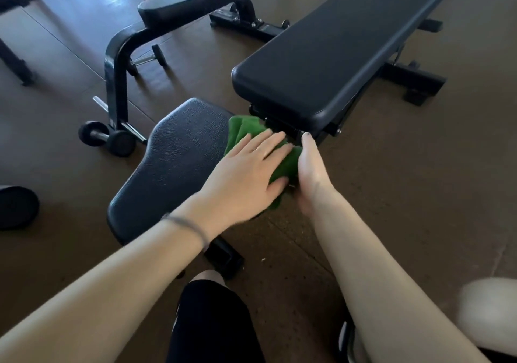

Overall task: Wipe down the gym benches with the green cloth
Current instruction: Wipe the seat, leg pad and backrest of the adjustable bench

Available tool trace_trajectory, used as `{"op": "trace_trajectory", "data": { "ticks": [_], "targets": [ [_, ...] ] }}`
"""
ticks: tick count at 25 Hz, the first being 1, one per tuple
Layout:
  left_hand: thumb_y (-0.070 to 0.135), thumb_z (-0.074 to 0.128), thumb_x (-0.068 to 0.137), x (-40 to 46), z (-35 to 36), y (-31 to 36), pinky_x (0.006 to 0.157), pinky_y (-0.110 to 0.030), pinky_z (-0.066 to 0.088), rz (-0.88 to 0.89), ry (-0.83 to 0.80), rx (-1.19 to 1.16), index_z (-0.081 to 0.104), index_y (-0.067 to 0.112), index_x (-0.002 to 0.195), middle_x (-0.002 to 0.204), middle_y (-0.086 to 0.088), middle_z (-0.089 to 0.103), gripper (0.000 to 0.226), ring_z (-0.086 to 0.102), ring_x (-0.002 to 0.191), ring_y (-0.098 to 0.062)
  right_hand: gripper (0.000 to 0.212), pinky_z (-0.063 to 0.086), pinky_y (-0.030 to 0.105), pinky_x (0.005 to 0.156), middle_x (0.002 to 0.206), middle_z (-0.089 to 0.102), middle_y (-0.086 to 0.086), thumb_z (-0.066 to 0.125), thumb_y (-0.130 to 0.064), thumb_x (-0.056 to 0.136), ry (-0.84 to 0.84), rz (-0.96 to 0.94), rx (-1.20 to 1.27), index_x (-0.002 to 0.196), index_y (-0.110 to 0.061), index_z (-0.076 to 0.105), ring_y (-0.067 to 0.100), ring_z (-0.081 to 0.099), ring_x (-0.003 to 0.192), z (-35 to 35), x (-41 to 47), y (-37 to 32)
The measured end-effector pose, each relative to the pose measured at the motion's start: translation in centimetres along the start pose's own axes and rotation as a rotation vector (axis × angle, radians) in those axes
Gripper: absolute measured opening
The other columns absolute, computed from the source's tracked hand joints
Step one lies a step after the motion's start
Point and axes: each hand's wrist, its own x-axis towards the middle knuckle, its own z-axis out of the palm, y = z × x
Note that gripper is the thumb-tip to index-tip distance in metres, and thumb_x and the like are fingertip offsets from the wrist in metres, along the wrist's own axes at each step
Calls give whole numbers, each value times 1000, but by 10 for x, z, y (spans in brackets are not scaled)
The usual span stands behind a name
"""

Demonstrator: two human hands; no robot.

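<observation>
Pressed flat under the left hand (246,172) and gripped at its edge by the right hand (309,171), the green cloth (243,130) is bunched on the seat pad (179,161); the long back pad (330,52) is judged unwiped.

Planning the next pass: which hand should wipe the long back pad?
Left, probably. The left hand lies flat on the green cloth on the seat pad, just below the long back pad. The right hand only holds the cloth's edge.
</observation>
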Motion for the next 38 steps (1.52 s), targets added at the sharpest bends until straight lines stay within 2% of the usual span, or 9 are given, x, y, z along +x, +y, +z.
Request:
{"op": "trace_trajectory", "data": {
  "ticks": [3,7,11,15,18,21,26,31,38],
  "targets": [
    [60,30,100,-39,-4,-18,128,-35,9,9,10,-30,32,30,160,169,7,23,66,17,156,-15,67,46,48,108,130,68,6,26,-66,99,125,-198,-234,129,-22,67,24,62,120,18,-3,4],
    [63,24,96,39,6,-53,125,-33,16,-94,0,-65,58,33,142,156,8,47,65,34,149,-16,55,54,39,84,84,73,-2,35,-49,106,290,-343,-222,90,-14,74,12,67,82,30,-5,9],
    [53,31,102,76,10,-80,122,-34,21,-270,-28,-53,71,25,123,141,5,60,53,43,139,-19,45,44,30,62,54,57,-10,38,-44,106,347,-285,-175,76,-19,62,1,51,49,35,-1,9],
    [54,26,99,14,4,-42,127,-42,17,-56,60,-92,54,29,146,156,8,47,60,32,151,-18,49,48,32,64,66,65,-6,39,-41,106,404,-305,-149,75,-17,68,8,61,63,38,-1,13],
    [52,33,102,32,3,-66,123,-40,27,41,5,-152,62,29,137,144,9,57,51,45,140,-17,49,49,34,66,64,62,-7,40,-41,106,440,-291,-99,70,-22,66,11,59,63,40,0,10],
    [52,30,101,68,2,-122,112,-40,37,-147,19,-119,70,20,118,127,2,66,54,56,122,-26,40,56,38,78,72,68,-8,40,-39,105,432,-274,-100,97,-27,78,10,65,72,41,0,9],
    [56,34,103,57,2,-176,103,-45,43,-683,1,-227,52,38,139,141,-2,54,44,50,132,-32,37,59,45,89,85,73,-6,42,-34,104,412,-263,-104,101,-26,78,14,69,85,41,-1,11],
    [56,34,104,-27,-8,-165,99,-47,43,-1000,-8,-382,56,19,132,132,-21,60,52,54,123,-41,36,56,44,92,88,73,-7,43,-31,99,429,-264,-104,100,-27,78,13,67,88,45,-6,10],
    [49,28,107,-12,-6,-139,96,-51,42,-1004,-1,-150,49,9,133,137,-20,53,51,54,124,-45,37,58,40,86,85,71,-8,40,-27,101,444,-264,-89,105,-27,77,11,66,84,44,-4,10]
  ]
}}
